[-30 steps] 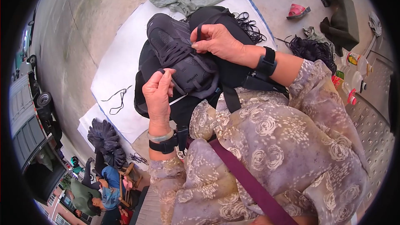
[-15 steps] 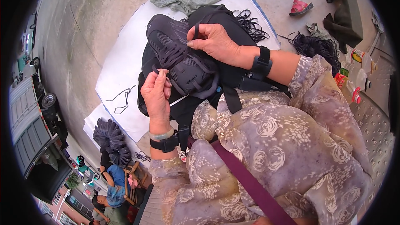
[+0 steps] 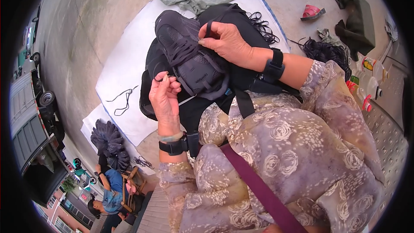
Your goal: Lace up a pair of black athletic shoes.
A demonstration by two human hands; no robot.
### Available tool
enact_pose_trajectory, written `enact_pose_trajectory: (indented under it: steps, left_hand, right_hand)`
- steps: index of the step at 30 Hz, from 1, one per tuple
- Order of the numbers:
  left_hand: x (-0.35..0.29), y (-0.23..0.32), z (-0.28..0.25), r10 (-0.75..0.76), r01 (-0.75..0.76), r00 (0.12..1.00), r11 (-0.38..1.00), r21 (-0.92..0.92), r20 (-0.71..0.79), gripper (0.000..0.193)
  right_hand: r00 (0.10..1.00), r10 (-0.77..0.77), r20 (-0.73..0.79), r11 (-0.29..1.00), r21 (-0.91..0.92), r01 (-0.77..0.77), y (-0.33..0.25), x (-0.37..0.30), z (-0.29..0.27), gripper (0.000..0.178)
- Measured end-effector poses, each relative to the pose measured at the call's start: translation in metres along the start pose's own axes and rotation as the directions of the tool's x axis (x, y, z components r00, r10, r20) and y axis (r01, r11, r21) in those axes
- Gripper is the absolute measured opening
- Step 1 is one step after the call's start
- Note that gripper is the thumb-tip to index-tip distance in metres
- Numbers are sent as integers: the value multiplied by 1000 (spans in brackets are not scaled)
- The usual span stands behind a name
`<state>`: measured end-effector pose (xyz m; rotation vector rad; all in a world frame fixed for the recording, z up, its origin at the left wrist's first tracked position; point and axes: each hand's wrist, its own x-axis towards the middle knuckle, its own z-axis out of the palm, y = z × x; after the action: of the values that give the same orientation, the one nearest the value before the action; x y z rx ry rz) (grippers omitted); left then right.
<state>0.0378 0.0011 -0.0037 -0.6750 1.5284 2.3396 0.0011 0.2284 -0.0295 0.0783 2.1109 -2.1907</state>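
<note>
On my lap lies a dark grey shoe upper (image 3: 181, 39) with mesh panels and flat dark laces (image 3: 183, 52) crossed over its front. My left hand (image 3: 165, 101) is at its left side, thumb and finger pinched on one lace end. To the right of the laces, my right hand (image 3: 226, 45) pinches the other dark lace, which loops up over the forefinger. Black cloth (image 3: 246, 26) is spread beneath the shoe upper across my knees.
White sheeting (image 3: 125, 73) covers the ground ahead, with a loose lace (image 3: 125, 103) on it. Bundled dark shoe pieces (image 3: 108, 140) lie at left, a heap of laces (image 3: 325, 54) at right. Bottles (image 3: 364, 82) stand far right; a seated person (image 3: 110, 190) is at lower left.
My left hand has dropped slightly and drawn its lace end away from the shoe upper. My right hand stays close to the laces, still pinching. The view has shifted a little.
</note>
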Motion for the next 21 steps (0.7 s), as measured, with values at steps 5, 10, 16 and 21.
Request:
enact_pose_trajectory:
  steps: [5, 10, 16, 21]
  left_hand:
    - [-9, 4, -2, 42, -41, 999, 998, 48, -17, 13]
    - [-6, 1, -2, 137, -137, 990, 990, 42, 14, 10]
    - [-4, -1, 5, 228, -217, 970, 968, 123, -87, 9]
    - [-7, -5, 13, 239, -225, 970, 952, 208, -44, 7]
  right_hand:
    - [986, -160, 56, 956, -239, 169, -13, -5, 3, 12]
    - [858, -443, 259, 762, -396, 512, -12, 11, 8, 21]
    - [986, -56, 154, 924, -366, 110, -10, -2, 2, 23]
    - [981, -111, 161, 895, -414, 169, -10, -4, -1, 24]
